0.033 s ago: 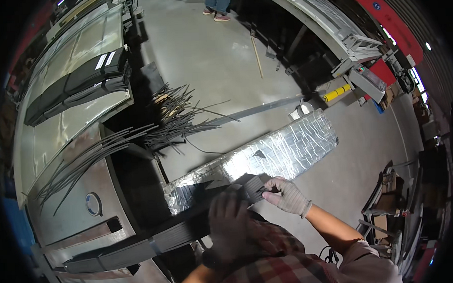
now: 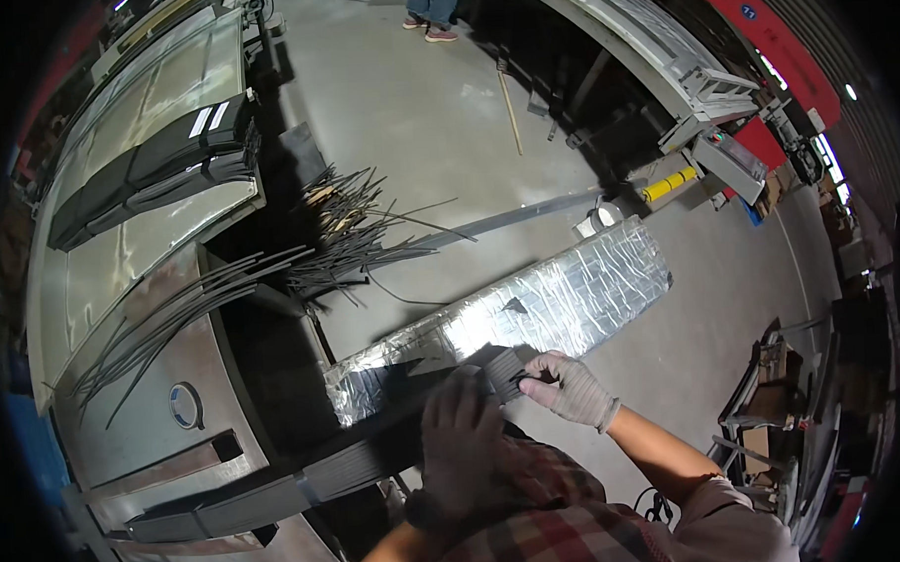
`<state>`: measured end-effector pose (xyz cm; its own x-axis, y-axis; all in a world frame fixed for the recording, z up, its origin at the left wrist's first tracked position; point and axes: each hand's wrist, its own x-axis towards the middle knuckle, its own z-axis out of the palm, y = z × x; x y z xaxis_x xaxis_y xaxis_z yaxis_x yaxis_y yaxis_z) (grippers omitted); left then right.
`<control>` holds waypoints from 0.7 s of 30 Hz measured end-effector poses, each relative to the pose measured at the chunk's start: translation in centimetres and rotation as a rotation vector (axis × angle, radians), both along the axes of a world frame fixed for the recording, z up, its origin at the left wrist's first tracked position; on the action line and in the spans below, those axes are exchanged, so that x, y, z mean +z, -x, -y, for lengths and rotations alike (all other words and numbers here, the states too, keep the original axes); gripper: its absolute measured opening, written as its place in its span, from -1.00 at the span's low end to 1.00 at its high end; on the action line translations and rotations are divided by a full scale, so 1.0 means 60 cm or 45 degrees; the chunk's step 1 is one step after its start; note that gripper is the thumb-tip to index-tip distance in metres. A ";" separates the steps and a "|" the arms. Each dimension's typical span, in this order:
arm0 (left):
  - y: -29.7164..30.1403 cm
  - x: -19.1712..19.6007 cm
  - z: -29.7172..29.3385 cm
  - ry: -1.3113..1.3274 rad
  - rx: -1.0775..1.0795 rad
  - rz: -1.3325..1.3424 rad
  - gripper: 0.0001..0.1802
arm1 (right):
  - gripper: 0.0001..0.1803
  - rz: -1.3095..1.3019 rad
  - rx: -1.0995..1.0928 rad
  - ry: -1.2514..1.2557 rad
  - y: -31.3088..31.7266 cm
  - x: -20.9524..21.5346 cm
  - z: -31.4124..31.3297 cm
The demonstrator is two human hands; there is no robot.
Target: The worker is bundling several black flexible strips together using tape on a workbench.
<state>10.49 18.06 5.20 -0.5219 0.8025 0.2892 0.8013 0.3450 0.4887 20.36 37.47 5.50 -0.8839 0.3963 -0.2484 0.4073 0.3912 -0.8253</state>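
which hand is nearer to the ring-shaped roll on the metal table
Left: the left hand, over the dark strip bundle, is to the right of the roll; the right hand is farther right, at the bundle's end.

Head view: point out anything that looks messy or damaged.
The loose, thin dark-grey strips left of centre splay out in a tangle; the long silver foil-wrapped package has a dark patch on top, perhaps a tear.

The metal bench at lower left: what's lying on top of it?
On the bench: a ring-shaped roll, loose dark strips and part of the long dark bundle, whose other end meets the right hand. Whatever lies directly beneath the bundle is covered.
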 end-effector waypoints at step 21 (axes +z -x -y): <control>-0.056 -0.007 -0.063 0.362 0.026 -0.143 -0.46 | -0.75 -0.288 0.163 0.198 0.013 -0.067 -0.068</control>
